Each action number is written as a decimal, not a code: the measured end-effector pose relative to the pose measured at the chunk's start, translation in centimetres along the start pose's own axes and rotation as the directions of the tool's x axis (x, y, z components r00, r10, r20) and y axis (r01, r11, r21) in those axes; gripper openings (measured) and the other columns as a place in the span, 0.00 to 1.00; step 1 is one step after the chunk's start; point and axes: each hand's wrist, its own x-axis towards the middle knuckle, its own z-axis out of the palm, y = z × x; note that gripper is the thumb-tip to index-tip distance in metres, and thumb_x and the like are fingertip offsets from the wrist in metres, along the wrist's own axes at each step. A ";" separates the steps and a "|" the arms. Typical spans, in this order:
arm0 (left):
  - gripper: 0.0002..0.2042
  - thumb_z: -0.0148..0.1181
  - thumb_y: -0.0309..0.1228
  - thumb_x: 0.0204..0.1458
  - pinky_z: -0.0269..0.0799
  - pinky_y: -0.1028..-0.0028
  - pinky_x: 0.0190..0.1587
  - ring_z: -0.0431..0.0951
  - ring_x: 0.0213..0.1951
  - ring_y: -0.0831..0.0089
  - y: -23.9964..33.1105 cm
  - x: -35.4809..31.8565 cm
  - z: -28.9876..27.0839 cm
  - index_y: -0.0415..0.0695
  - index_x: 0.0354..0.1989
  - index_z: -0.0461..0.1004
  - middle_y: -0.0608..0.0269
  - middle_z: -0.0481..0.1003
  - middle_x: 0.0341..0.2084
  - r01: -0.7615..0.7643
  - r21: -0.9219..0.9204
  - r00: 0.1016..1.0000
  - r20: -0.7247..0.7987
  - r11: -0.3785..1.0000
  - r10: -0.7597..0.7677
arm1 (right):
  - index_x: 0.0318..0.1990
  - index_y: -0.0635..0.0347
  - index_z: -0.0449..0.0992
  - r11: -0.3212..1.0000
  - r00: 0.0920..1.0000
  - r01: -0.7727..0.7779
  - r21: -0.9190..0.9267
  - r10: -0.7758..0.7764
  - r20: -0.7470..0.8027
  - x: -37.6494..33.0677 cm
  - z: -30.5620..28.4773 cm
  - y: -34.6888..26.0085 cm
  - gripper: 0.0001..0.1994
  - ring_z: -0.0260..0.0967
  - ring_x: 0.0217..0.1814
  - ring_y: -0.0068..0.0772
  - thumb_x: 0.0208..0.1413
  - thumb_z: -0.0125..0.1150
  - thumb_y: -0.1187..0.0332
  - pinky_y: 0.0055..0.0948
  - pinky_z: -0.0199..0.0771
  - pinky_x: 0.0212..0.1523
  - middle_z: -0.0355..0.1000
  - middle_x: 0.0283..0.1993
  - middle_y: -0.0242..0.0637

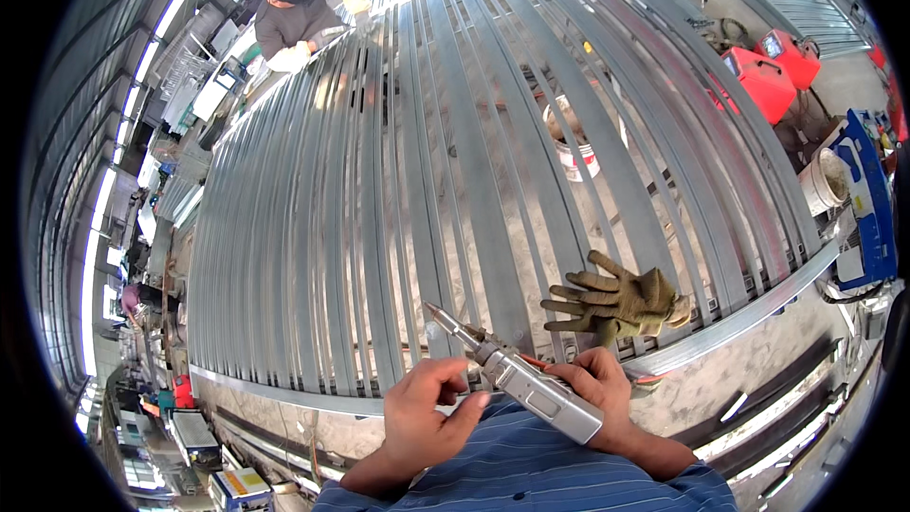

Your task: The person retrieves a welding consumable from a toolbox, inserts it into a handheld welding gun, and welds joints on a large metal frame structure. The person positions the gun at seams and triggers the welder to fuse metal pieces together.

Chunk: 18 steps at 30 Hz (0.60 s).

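Observation:
My right hand [605, 393] is closed round a silver handheld welding gun [542, 394]. Its boxy body slants across my front, and its pointed nozzle aims up and left over the metal strips. Beside the gun, my left hand [425, 410] is empty, its fingers loosely bent and its thumb apart from the index finger. A worn olive-brown work glove [627, 303] lies palm down on the long galvanized metal strips [483, 218], just beyond my right hand. The strips run away from me side by side, joined to a near crossbar [294, 400].
Across the frame at the far left, another person [289, 19] in dark clothes and light gloves leans over the strips. Red machines [763, 85], a bucket [823, 180] and a blue panel [864, 199] stand at the right. Another bucket [576, 156] shows beneath the strips.

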 end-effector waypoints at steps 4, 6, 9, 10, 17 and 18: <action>0.25 0.72 0.33 0.54 0.80 0.69 0.40 0.82 0.40 0.66 -2.7 -1.8 2.1 0.39 0.58 0.71 0.53 0.81 0.41 0.201 -0.089 0.944 0.283 0.976 -0.169 | 0.46 0.58 0.80 0.995 0.985 -0.035 0.088 0.049 -0.164 0.1 0.5 0.3 0.19 0.68 0.40 0.38 0.43 0.75 0.72 0.33 0.70 0.41 0.68 0.38 0.37; 0.37 0.69 0.36 0.55 0.74 0.61 0.59 0.77 0.58 0.52 -2.9 -1.4 4.5 0.37 0.71 0.58 0.39 0.72 0.60 0.222 -0.186 0.843 0.530 0.957 -0.093 | 0.46 0.59 0.77 0.996 0.973 0.036 0.076 -0.018 -0.230 1.3 -0.4 -0.5 0.19 0.67 0.41 0.39 0.43 0.73 0.73 0.34 0.70 0.43 0.68 0.39 0.38; 0.51 0.72 0.33 0.52 0.70 0.57 0.64 0.73 0.62 0.43 -2.6 -0.4 8.4 0.32 0.76 0.40 0.31 0.66 0.64 -0.290 -0.159 0.784 0.526 0.944 0.329 | 0.47 0.60 0.75 0.998 0.945 -0.033 0.061 0.051 -0.323 1.4 -0.9 -1.3 0.18 0.65 0.46 0.41 0.46 0.70 0.75 0.37 0.68 0.49 0.69 0.41 0.38; 0.55 0.70 0.36 0.53 0.59 0.58 0.72 0.61 0.71 0.42 -2.0 -0.1 9.2 0.29 0.75 0.29 0.32 0.53 0.73 -0.173 -0.181 0.716 0.652 0.968 0.250 | 0.47 0.60 0.76 0.990 0.925 -0.075 0.117 0.113 -0.363 1.0 -1.1 -1.7 0.18 0.64 0.48 0.41 0.46 0.69 0.74 0.38 0.66 0.52 0.71 0.43 0.38; 0.62 0.73 0.31 0.51 0.61 0.54 0.70 0.63 0.70 0.40 -1.4 -1.2 16.0 0.36 0.74 0.16 0.36 0.50 0.75 -0.323 -0.660 0.660 0.356 0.678 0.661 | 0.41 0.61 0.72 0.937 0.692 -0.205 0.284 0.344 -0.634 -2.6 -1.8 -5.6 0.14 0.62 0.46 0.44 0.47 0.69 0.73 0.42 0.65 0.49 0.69 0.40 0.38; 0.61 0.72 0.30 0.53 0.64 0.55 0.68 0.66 0.68 0.42 -2.2 -1.5 17.2 0.37 0.74 0.17 0.38 0.52 0.74 -0.341 -0.669 0.638 0.352 0.661 0.685 | 0.41 0.61 0.72 0.932 0.651 -0.185 0.311 0.354 -0.671 -3.1 -1.2 -6.6 0.14 0.62 0.46 0.44 0.47 0.69 0.73 0.41 0.65 0.49 0.69 0.40 0.38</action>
